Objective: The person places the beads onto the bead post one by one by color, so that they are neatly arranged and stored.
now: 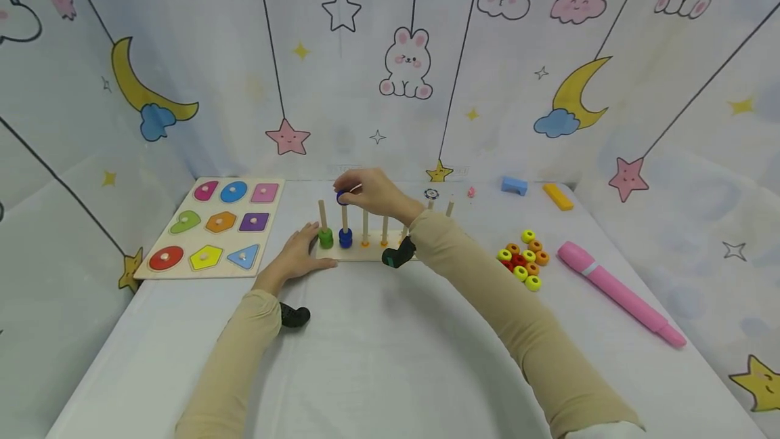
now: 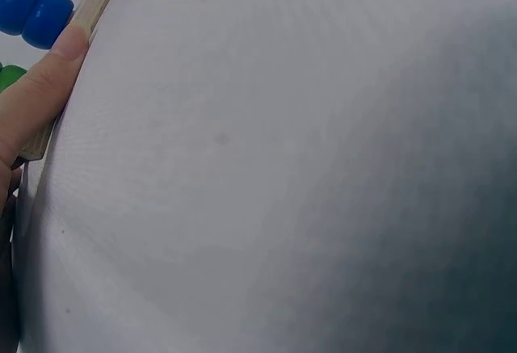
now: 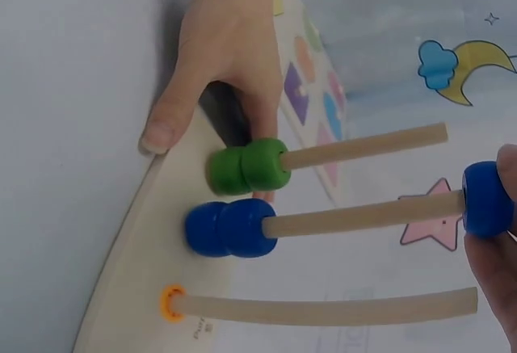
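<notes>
- My right hand, near the middle of the head view, pinches a glossy, round blue bead between thumb and fingers at the tip of a thin wooden peg; how far it is threaded I cannot tell.
- That peg, second from the left, rises from a pale wooden pegboard at the centre of the frame, two matching blue beads stacked at its foot.
- My left hand, left of centre, is spread around the pegboard's left end and grips it, thumb on the near edge, beside two stacked green beads.
- Right of centre, past my tan right sleeve, loose yellow, orange and red beads cluster on a white-covered table.
- Centre left, a wooden puzzle board bears nine coloured shapes; at right, a long pink stick lies slantwise.
- Above the loose beads in the frame are an arched blue block and an oblong yellow block.
</notes>
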`<state>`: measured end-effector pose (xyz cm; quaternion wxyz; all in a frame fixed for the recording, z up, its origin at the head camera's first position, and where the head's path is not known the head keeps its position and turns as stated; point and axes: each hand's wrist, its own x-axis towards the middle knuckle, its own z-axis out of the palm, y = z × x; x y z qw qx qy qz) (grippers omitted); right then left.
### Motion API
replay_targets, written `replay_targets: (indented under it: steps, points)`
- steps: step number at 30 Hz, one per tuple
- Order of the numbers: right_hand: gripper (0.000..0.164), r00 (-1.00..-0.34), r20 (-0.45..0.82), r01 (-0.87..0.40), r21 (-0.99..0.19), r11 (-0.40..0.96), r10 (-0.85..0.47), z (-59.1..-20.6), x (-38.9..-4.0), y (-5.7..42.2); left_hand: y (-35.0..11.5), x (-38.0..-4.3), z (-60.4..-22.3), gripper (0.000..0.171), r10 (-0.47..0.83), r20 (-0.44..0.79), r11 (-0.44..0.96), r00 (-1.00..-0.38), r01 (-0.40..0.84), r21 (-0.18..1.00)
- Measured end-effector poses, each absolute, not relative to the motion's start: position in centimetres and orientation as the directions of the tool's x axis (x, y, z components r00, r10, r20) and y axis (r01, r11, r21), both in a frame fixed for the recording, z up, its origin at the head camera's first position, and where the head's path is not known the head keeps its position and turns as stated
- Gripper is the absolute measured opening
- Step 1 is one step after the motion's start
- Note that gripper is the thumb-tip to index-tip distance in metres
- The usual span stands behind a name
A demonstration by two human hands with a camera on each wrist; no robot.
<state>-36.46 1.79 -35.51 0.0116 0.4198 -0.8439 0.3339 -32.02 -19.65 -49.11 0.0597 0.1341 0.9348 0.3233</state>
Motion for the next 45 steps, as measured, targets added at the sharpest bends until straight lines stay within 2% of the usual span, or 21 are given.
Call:
replay_targets:
  steps: [7, 16, 21, 28, 31, 35, 37, 45]
  points:
    - [0.025, -0.648, 0.269, -0.717, -0.532, 0.451, -0.712, -35.5, -36.2, 1.8, -19.3, -32.2, -49.1, 0.099, 0.293, -0.030, 0.757, -0.956, 0.213, 0.617]
    - [0.031, -0.700, 0.172, -0.656, -0.538, 0.529, -0.694, -34.8, -36.6, 3.7, -19.0, -32.3, -49.1, 0.093, 0.327, -0.005, 0.763, -0.945, 0.261, 0.592]
    - [0.032, -0.742, 0.119, -0.588, -0.587, 0.556, -0.659, -33.8, -37.5, 7.2, -19.0, -32.3, -49.2, 0.094, 0.325, -0.010, 0.767, -0.946, 0.258, 0.587]
    - [0.031, -0.813, 0.129, -0.504, -0.642, 0.578, -0.567, -32.5, -38.8, 14.7, -19.1, -32.5, -49.1, 0.094, 0.324, 0.002, 0.774, -0.946, 0.266, 0.574]
    - [0.030, -0.852, 0.110, -0.438, -0.684, 0.583, -0.511, -31.7, -37.7, 17.7, -19.1, -32.4, -48.9, 0.094, 0.327, 0.006, 0.770, -0.945, 0.270, 0.578]
    - [0.031, -0.902, 0.037, -0.313, -0.741, 0.594, -0.430, -33.1, -37.1, 21.9, -19.1, -32.2, -48.9, 0.096, 0.320, -0.007, 0.774, -0.948, 0.257, 0.579]
    - [0.034, -0.915, -0.005, -0.259, -0.761, 0.595, -0.404, -35.1, -37.6, 24.1, -19.2, -32.2, -49.1, 0.098, 0.315, -0.012, 0.775, -0.949, 0.250, 0.580]
    - [0.041, -0.878, -0.190, -0.151, -0.760, 0.632, -0.439, -40.8, -35.5, 28.7, -19.5, -32.4, -49.5, 0.100, 0.308, -0.020, 0.777, -0.951, 0.239, 0.582]
